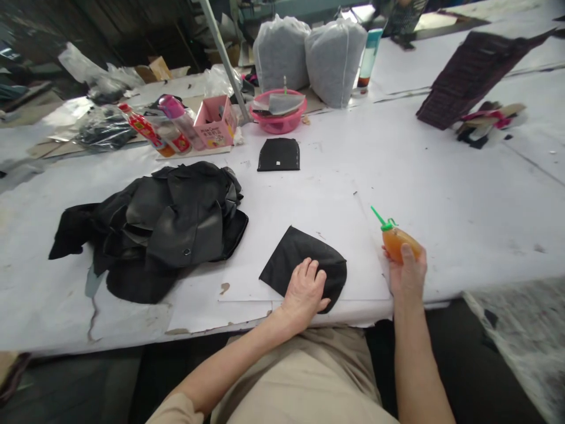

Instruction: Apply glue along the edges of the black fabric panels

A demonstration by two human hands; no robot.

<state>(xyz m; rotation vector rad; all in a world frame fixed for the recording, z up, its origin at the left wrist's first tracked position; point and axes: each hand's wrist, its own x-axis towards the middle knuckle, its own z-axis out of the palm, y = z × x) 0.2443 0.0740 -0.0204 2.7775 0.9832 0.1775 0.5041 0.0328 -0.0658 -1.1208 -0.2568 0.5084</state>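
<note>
A black fabric piece lies flat near the table's front edge, with my left hand resting on its lower right part, fingers bent and slightly spread. My right hand is wrapped round a squeeze bottle of orange liquid, whose green nozzle points up and left above the table. Farther back lies another black piece with a small white mark. To the left is a heap of black pieces, several of them overlapping.
Behind stand a red-labelled bottle, a pink box, a pink basin, a metal pole and two stuffed bags. A dark ribbed bundle sits at back right. White paper covers the table.
</note>
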